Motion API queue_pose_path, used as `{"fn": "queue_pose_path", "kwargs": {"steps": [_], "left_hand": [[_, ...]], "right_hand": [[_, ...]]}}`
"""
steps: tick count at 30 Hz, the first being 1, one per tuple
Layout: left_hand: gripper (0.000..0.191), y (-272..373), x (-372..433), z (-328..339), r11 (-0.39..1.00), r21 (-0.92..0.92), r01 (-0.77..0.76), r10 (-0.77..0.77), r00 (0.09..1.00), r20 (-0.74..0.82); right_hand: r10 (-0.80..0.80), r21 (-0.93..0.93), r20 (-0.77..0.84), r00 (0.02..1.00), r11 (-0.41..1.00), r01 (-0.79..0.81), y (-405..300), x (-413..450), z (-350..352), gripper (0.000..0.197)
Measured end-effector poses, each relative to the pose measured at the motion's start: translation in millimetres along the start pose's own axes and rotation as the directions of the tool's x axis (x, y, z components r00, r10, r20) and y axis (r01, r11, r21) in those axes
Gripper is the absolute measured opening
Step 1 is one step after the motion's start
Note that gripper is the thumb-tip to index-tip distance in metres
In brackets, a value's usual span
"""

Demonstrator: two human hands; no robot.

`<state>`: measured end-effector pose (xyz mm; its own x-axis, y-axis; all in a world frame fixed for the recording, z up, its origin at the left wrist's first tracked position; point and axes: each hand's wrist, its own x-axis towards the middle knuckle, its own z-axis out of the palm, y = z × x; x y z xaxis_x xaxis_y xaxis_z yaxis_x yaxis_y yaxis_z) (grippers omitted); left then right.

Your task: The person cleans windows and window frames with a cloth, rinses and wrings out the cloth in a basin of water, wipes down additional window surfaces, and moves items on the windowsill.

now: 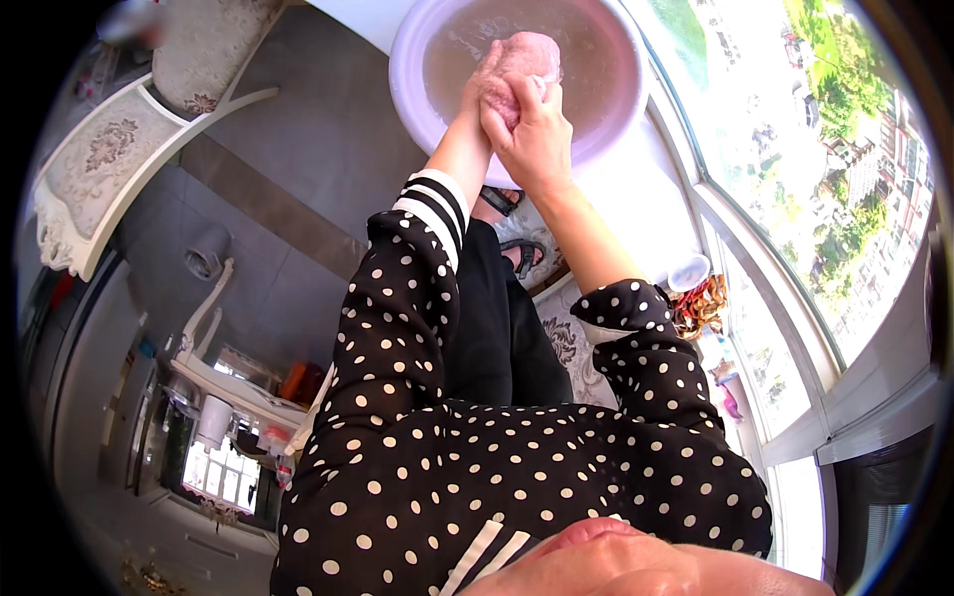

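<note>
My left hand and my right hand are both closed around a bunched pink cloth. The cloth's pile looks soft and fuzzy, and part of it bulges between and beyond my fingers. Both hands are above a pale lilac plastic basin. Cloudy, brownish water fills much of the basin. The left fingers are partly hidden by the cloth and cannot be made out one by one.
The basin rests on a white ledge beside a window. Along the ledge stand a small white bowl and a heap of dried reddish-brown pieces. A patterned chair stands on grey floor tiles at left.
</note>
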<state>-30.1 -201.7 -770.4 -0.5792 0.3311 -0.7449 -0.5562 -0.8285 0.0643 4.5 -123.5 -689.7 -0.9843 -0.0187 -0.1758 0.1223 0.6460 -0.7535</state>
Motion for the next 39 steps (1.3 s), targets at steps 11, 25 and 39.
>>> {"fn": "queue_pose_path", "kwargs": {"steps": [11,25,39], "left_hand": [[0.048,14.3,-9.7,-18.5,-0.551,0.832,0.064,0.608,0.714,0.348],[0.057,18.6,-6.1,-2.0,0.979,0.19,0.077,-0.094,0.992,0.079],[0.043,15.0,-1.3,-10.0,0.284,0.948,-0.146,0.638,0.767,-0.073]], "right_hand": [[0.204,-0.464,0.166,0.965,0.88,-0.106,102.8,38.0,5.5,0.024],[-0.162,0.143,0.159,0.974,0.98,0.14,-9.9,-17.1,-34.8,0.015],[-0.003,-0.294,0.096,0.995,0.955,0.031,92.9,39.6,7.6,0.023]]}}
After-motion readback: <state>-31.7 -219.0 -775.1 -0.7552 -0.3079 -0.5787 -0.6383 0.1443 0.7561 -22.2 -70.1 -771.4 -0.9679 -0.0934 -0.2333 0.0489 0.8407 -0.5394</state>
